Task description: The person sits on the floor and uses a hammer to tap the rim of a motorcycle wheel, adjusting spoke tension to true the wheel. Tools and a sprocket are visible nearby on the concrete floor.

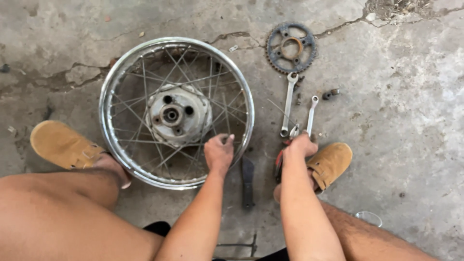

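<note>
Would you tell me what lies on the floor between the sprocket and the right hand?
In the head view, two wrenches lie between the sprocket and the right hand.

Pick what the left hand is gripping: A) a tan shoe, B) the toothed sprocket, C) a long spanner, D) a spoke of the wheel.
D: the left hand closes its fingers around a thin spoke inside the wheel.

Occluded and cropped items
Right hand [300, 146] covers the tool's head, red handles [279, 162] showing; glass rim [369, 218] lower right is partly hidden.
</note>
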